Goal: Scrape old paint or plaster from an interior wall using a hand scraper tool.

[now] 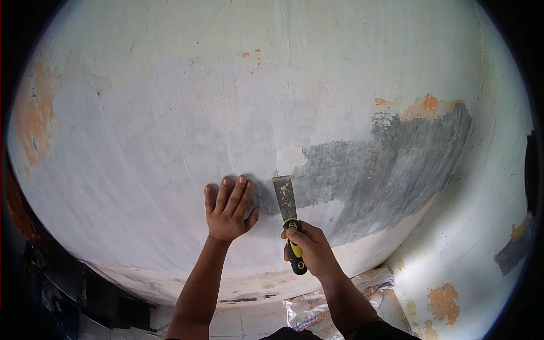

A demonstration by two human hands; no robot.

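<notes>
My right hand (310, 245) grips a putty knife (285, 198) by its black and yellow handle. The knife's metal blade points up and lies against the wall (170, 124), with smears of dried filler on it. Just above the blade tip is a whitish patch of filler (292, 157) at the edge of a bare grey area (391, 164). To the left, my left hand (228, 215) rests flat on the pale, coated part of the wall, fingers spread and holding nothing.
Orange patches of exposed paint (34, 113) show at the far left and upper right. A side wall (453, 255) with peeling spots meets this one at the right. Plastic sheeting (309, 309) lies on the tiled floor (243, 322); dark furniture (102, 294) stands at lower left.
</notes>
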